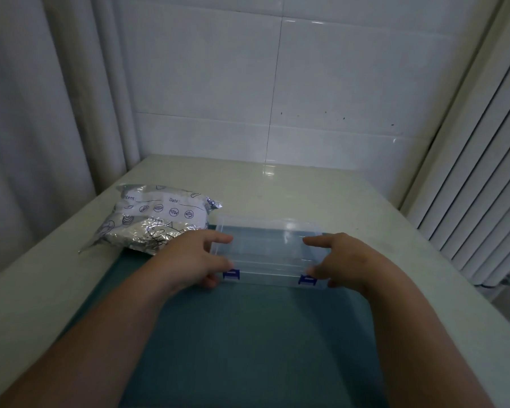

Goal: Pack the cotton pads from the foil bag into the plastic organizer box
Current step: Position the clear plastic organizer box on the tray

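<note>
Forearms (100, 334) stretch over the green mat (248, 348) on the desk (306, 189). My left hand (195, 260) grips the left end of the clear box (267, 254) and my right hand (345, 260) grips the right end, fingers curled over lid and near edge by the blue latches (231, 274). The box lies on the mat between my hands, lid down. The foil bag (159, 219) sits just beyond my left hand.

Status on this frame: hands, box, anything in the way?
Left hand and right hand grip organizer box ends. Lid looks closed. Foil bag beside its left end, nothing blocking.
</note>
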